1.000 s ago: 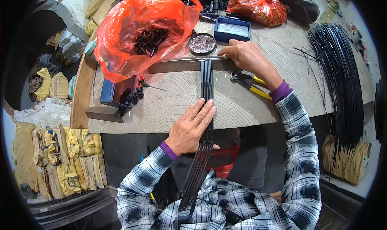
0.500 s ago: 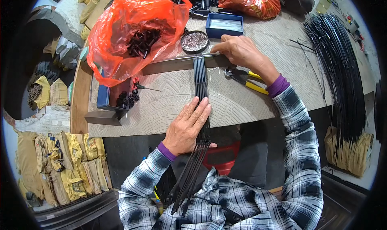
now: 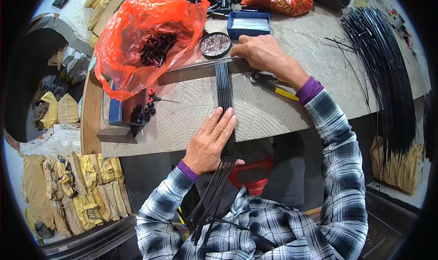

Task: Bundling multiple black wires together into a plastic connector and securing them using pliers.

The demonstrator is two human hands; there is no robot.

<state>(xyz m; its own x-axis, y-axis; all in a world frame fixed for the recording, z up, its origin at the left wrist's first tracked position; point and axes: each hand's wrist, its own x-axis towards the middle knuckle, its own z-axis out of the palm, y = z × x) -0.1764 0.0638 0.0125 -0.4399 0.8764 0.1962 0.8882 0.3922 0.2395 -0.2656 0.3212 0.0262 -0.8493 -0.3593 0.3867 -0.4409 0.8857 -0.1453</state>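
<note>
Left hand [image 3: 211, 141] still lies open, flat on the black rods [image 3: 224, 91]; right hand [image 3: 262, 54], curled, has slid nearer, pressing their far ends against the metal bar [image 3: 191, 71].

The surface [image 3: 283, 109] is grey with a wavy pattern on it. A long metal bar [image 3: 191, 71] lies across it, under the right hand [image 3: 264, 54]. Thin black rods [image 3: 224, 89] lie side by side from the bar to the left hand [image 3: 211, 141]. Behind the right hand sit a blue box [image 3: 248, 24] and a round dish [image 3: 215, 44]. Yellow pliers [image 3: 273, 84] lie just beside that hand's wrist. A big orange bag [image 3: 146, 36] rests far to the left.
</note>
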